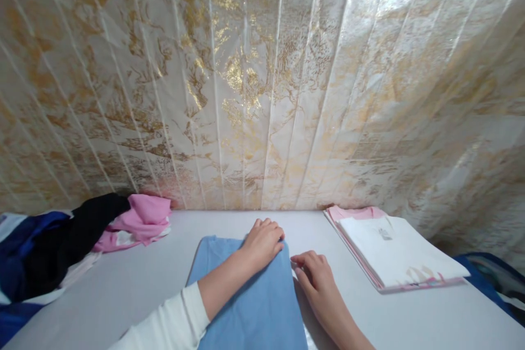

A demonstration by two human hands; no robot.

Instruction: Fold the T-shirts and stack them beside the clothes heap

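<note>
No lettering is reading legibly. A folded white garment (pixel 394 254), lying toward the table's (pixel 131 279) far edge, right side, is carrying a small grey neck mark (pixel 384 234) and a coloured print (pixel 424 275); any wording is staying indistinct.

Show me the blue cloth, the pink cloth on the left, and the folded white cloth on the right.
Blue cloth (pixel 264 303): head view, on its flat lower part.
Pink cloth (pixel 137 220): head view, on its crumpled middle.
Folded white cloth (pixel 396 253): head view, on the middle of its top.
</note>
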